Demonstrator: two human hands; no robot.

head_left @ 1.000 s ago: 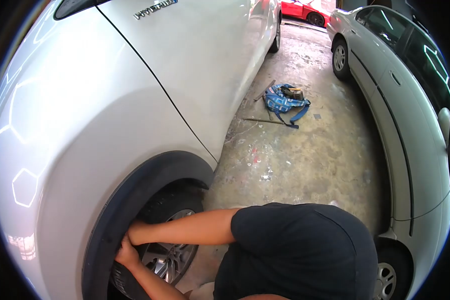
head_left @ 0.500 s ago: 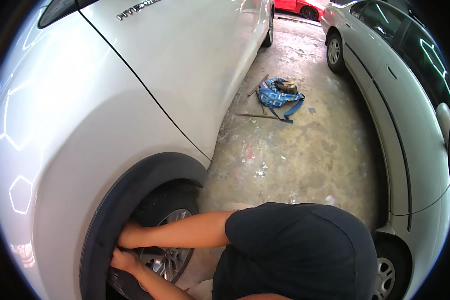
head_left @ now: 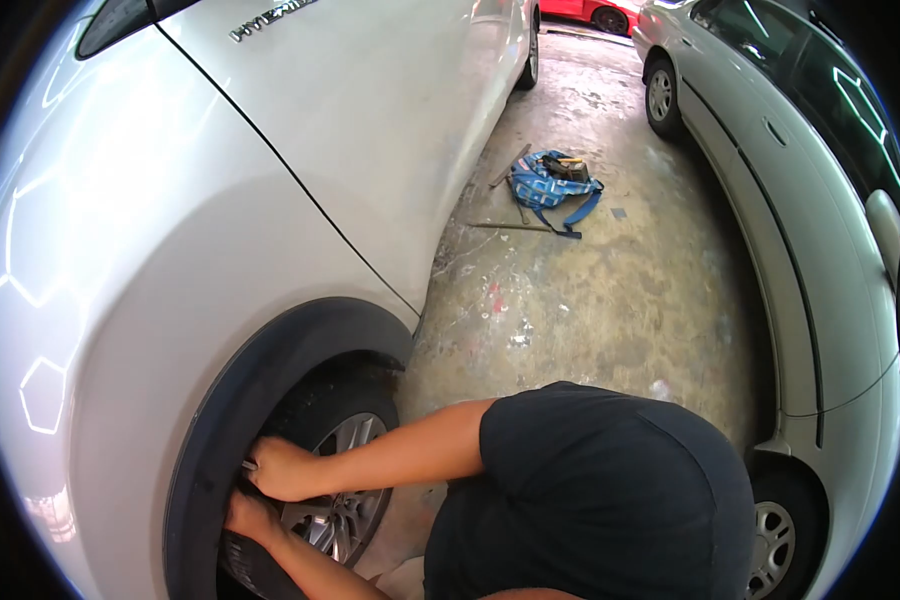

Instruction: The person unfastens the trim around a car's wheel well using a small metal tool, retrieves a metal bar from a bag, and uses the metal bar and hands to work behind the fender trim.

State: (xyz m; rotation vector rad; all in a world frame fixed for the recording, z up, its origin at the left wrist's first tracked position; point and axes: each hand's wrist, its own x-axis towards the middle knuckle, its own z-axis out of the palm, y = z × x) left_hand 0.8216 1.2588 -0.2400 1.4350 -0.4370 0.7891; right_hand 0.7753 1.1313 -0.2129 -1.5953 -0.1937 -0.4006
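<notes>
I see the right hand [head_left: 288, 470] grasping a metallic piece [head_left: 249, 465] pointing toward the arch trim [head_left: 220, 420], but can't tell what the left hand [head_left: 253, 518] grips.

On the floor [head_left: 620, 300], a bag [head_left: 538, 188] lies between the left car [head_left: 240, 250] and right car [head_left: 820, 280].

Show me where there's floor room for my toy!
The widest bare patch of stained concrete floor lies between the white car and the silver-green car, from the blue fabric bag to the dark sleeve. It's crowded by that bag, where thin dull bars lie, and at the black wheel arch, with the right hand and left hand.
</notes>
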